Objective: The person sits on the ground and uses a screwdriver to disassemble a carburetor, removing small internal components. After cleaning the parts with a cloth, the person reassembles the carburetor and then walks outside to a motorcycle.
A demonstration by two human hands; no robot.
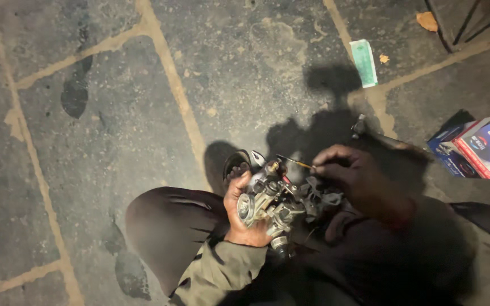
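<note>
One metal engine part [273, 207] clasped in the left hand [242, 212], one thin tool [295, 162] pinched by the right hand [350, 173], two boxes [480, 148] right of the grip, one green packet [364, 62] beyond.

right hand [354, 175] blurred, boxes [480, 148] perhaps edge-cropped

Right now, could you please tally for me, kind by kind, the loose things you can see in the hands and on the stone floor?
Metal engine part: 1
Thin tool: 1
Green paper slip: 1
Printed cardboard boxes: 2
Dry leaves: 2
Total: 7
</note>
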